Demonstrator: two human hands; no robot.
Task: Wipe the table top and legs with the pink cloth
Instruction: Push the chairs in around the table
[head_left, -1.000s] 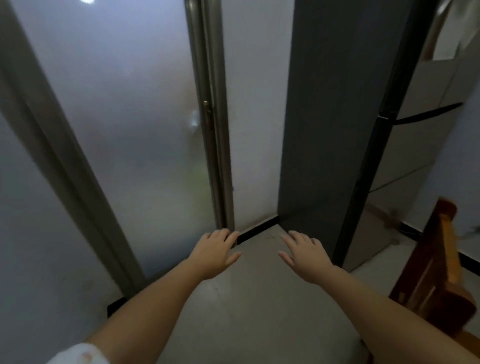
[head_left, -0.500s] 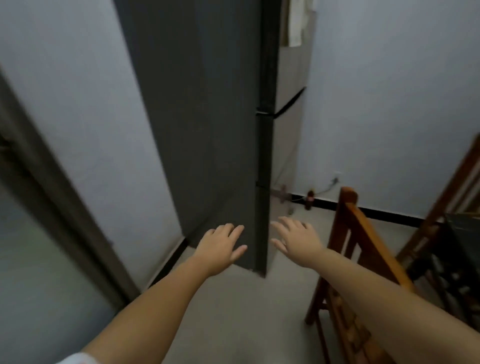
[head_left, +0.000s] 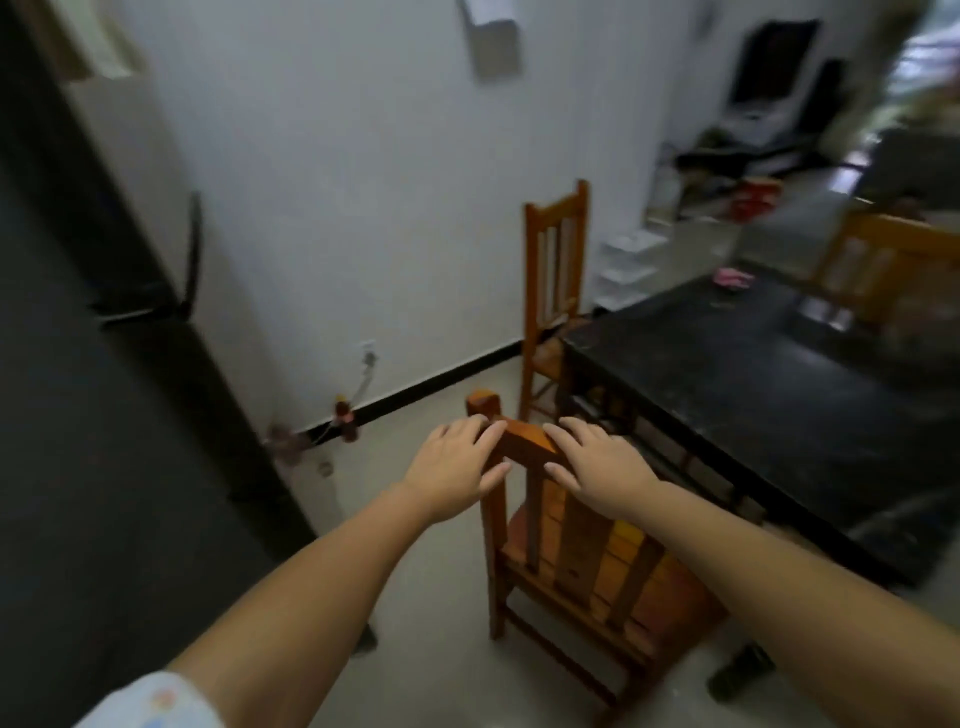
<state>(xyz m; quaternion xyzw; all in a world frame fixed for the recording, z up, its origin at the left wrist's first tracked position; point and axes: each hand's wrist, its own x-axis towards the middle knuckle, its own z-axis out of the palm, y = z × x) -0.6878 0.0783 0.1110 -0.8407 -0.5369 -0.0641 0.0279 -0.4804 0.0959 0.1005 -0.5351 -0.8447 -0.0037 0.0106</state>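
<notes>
A black table (head_left: 769, 384) stands at the right, its top dark and speckled. The pink cloth (head_left: 732, 277) lies crumpled near the table's far edge. My left hand (head_left: 457, 467) and my right hand (head_left: 597, 465) are stretched out in front of me with straight fingers and hold nothing. Both hover at the top rail of the nearest wooden chair (head_left: 571, 545), well short of the cloth. Whether they touch the rail is unclear. The table's legs are mostly hidden under the top.
A tall dark fridge (head_left: 93, 415) fills the left. A second wooden chair (head_left: 553, 291) stands by the white wall at the table's left end, and a third chair (head_left: 883, 270) at its far side. Pale floor lies between fridge and chairs.
The view has swung right, from the glass door and fridge to the table and chairs. Both hands stay outstretched and empty, now over the near chair's back.
</notes>
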